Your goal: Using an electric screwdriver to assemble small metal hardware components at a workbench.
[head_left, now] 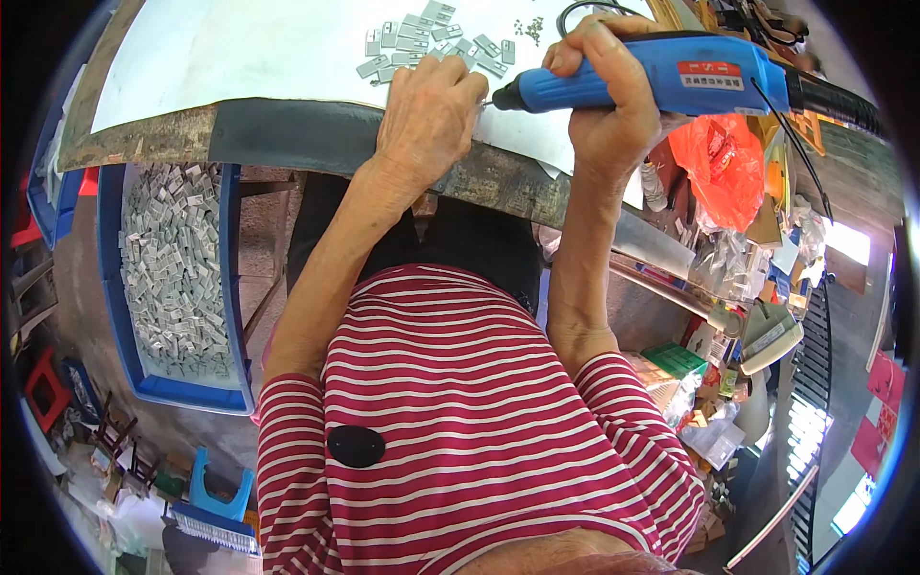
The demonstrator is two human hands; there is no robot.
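My right hand [616, 101] is wrapped round a blue electric screwdriver [685, 67], which lies nearly level with its dark nose and thin bit pointing left. The bit reaches the fingertips of my left hand [426, 115]. That hand is closed, knuckles up, low over the worktop; what its fingers pinch is hidden beneath them. Just beyond it lies a loose group of small grey slotted blocks [412, 44] that look like metal pencil sharpeners. Right of them is a scatter of tiny brass-coloured bits [529, 29], possibly screws.
A white sheet [240, 48] covers the worktop, whose worn front edge [287, 131] has a dark strip. Below left stands a blue bin [182, 393] filled with similar grey pieces. A red plastic bag [719, 168] and clutter sit at right. The screwdriver's black cord [834, 101] trails right.
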